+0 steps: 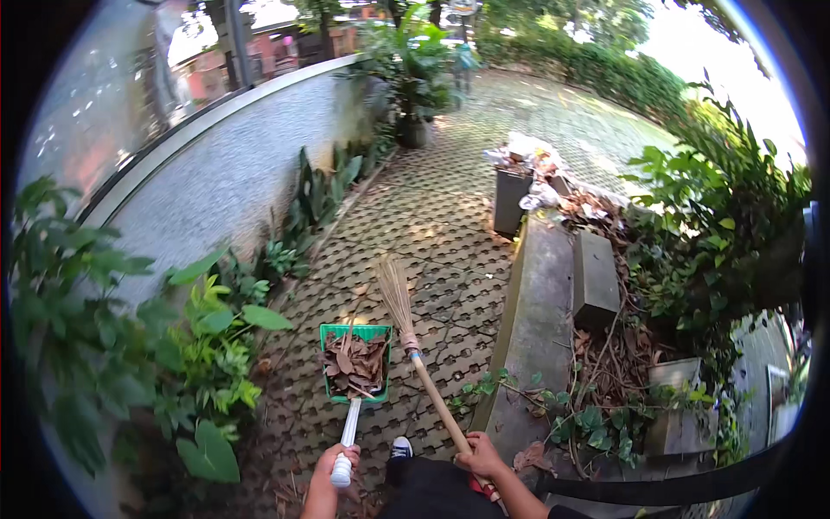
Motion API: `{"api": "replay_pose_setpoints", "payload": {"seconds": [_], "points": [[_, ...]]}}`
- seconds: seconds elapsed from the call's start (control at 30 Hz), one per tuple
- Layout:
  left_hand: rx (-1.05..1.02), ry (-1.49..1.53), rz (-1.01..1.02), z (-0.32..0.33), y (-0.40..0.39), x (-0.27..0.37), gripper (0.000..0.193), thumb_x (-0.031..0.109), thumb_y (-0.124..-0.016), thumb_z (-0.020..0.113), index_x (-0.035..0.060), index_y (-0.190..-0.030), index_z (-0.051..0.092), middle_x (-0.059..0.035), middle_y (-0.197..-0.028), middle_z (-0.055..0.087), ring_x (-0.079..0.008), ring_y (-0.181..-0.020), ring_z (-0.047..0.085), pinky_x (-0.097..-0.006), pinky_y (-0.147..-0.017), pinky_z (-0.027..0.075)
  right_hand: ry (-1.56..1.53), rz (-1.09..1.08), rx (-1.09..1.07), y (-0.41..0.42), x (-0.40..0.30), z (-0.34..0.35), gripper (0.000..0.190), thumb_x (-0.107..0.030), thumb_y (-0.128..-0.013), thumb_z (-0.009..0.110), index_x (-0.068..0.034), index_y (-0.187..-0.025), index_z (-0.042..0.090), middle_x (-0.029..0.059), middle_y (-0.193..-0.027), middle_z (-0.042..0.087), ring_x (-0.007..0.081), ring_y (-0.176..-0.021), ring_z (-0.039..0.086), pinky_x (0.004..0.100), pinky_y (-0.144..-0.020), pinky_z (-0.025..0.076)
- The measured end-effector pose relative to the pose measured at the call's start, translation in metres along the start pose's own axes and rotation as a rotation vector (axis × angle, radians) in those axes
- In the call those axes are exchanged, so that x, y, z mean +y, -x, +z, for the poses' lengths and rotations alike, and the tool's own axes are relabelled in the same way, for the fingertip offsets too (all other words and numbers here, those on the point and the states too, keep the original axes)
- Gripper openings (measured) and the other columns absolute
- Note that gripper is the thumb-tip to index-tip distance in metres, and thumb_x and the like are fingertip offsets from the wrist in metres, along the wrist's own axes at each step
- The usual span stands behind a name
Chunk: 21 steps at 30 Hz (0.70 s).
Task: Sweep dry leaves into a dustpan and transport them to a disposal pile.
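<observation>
My left hand (336,462) grips the white handle (350,428) of a green plastic dustpan (388,383). Brown dry leaves (355,363) are heaped in the pan. In my right hand (483,456) is the wooden stick (441,402) of a stick broom, its thin bristles (394,292) fanning forward and bound near the stick. The broom head is just right of the dustpan and ahead of it. Whether the bristles or the pan touch the ground cannot be told.
Perforated paving blocks (447,240) run ahead. A low concrete ledge (541,305) borders the right, with a rectangular block (595,272) and leaf litter on it. Beyond stands a dark bin (510,201) heaped with rubbish. Plants (214,324) line the textured wall (240,162) at left.
</observation>
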<state>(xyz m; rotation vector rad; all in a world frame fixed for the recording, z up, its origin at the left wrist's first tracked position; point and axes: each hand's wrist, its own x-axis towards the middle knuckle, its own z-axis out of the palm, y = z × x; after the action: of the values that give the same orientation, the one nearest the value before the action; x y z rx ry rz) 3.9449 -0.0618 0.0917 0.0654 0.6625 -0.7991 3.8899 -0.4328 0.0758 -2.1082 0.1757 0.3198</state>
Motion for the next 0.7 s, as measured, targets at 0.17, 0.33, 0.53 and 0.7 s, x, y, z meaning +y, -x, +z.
{"api": "replay_pose_setpoints", "payload": {"seconds": [0.17, 0.33, 0.53, 0.7], "points": [[-0.034, -0.17, -0.097, 0.111, -0.084, 0.087, 0.024, 0.0, -0.076, 0.044, -0.0035, -0.098, 0.034, -0.0083, -0.079, 0.047, -0.0117, -0.055, 0.049, -0.0252, -0.05, 0.047, -0.027, 0.023, 0.13, -0.086, -0.057, -0.044, 0.047, -0.026, -0.069, 0.07, 0.005, -0.103, 0.059, 0.0155, -0.12, 0.044, 0.0283, -0.113, 0.043, 0.0341, -0.094, 0.039], [-0.013, -0.204, -0.185, 0.238, -0.177, 0.127, 0.024, 0.002, -0.078, 0.044, -0.0034, -0.099, 0.035, -0.008, -0.08, 0.047, -0.0113, -0.057, 0.049, -0.0252, -0.052, 0.047, -0.076, 0.066, 0.285, -0.147, -0.093, -0.104, 0.046, -0.025, -0.07, 0.068, 0.004, -0.104, 0.059, 0.0142, -0.12, 0.045, 0.027, -0.113, 0.044, 0.0338, -0.093, 0.04], [-0.077, -0.313, -0.344, 0.389, -0.309, 0.158, 0.029, 0.002, -0.083, 0.043, -0.0038, -0.108, 0.03, -0.0092, -0.086, 0.045, -0.0127, -0.063, 0.05, -0.0281, -0.059, 0.047, -0.109, 0.081, 0.483, -0.224, -0.119, -0.187, 0.044, -0.021, -0.07, 0.068, 0.005, -0.104, 0.058, 0.015, -0.119, 0.046, 0.0275, -0.107, 0.051, 0.0335, -0.09, 0.041], [-0.138, -0.404, -0.505, 0.51, -0.44, 0.149, 0.034, -0.002, -0.08, 0.042, -0.0028, -0.11, 0.027, -0.0083, -0.085, 0.043, -0.0123, -0.061, 0.048, -0.0282, -0.056, 0.045, -0.421, 0.182, 0.59, -0.299, -0.126, -0.26, 0.038, -0.009, -0.072, 0.067, 0.008, -0.104, 0.056, 0.0124, -0.119, 0.045, 0.019, -0.094, 0.057, 0.0299, -0.074, 0.05]]}}
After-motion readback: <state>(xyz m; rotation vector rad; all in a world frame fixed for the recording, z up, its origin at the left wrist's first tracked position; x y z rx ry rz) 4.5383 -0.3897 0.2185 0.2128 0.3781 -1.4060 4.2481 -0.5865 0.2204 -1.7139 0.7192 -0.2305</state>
